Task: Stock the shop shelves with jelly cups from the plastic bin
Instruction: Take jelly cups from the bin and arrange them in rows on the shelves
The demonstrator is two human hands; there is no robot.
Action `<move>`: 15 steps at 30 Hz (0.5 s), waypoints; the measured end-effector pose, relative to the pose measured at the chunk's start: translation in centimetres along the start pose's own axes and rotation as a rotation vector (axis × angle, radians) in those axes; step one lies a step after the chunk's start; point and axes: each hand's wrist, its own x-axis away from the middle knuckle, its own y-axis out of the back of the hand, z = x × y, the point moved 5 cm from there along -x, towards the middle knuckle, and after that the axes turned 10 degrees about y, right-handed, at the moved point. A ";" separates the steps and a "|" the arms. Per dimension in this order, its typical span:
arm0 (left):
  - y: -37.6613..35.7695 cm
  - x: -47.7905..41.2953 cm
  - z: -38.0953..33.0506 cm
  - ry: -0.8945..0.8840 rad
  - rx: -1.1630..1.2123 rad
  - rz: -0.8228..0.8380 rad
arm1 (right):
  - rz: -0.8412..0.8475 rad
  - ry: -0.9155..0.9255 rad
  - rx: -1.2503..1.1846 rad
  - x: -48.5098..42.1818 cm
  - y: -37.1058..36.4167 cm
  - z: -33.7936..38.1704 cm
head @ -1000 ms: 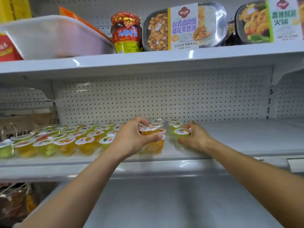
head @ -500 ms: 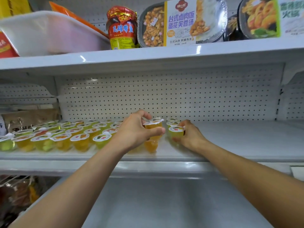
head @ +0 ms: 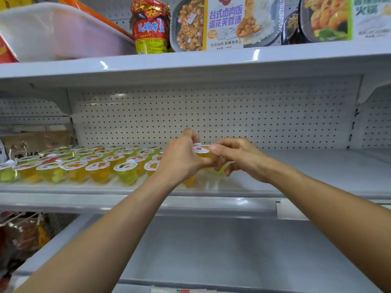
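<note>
The middle shelf (head: 306,172) spans the centre of the frame. At upper left, on the shelf above, sits the white plastic bin (head: 53,32). At left centre stand rows of jelly cups (head: 84,166). At centre, the left grip (head: 182,159) and right grip (head: 239,159) together pinch one orange jelly cup (head: 202,150).

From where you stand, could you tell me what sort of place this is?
Probably a small grocery shop: white pegboard-backed shelves, rows of sealed jelly cups, and packaged ready meals beside a red-labelled jar above them.
</note>
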 end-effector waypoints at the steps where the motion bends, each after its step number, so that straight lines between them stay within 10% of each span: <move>1: -0.1 0.1 -0.2 -0.006 -0.002 -0.004 | 0.016 -0.001 -0.011 0.0 -0.1 0.0; 15: 0.5 0.6 0.6 -0.168 -0.131 0.000 | -0.127 -0.142 0.187 0.7 0.2 -3.4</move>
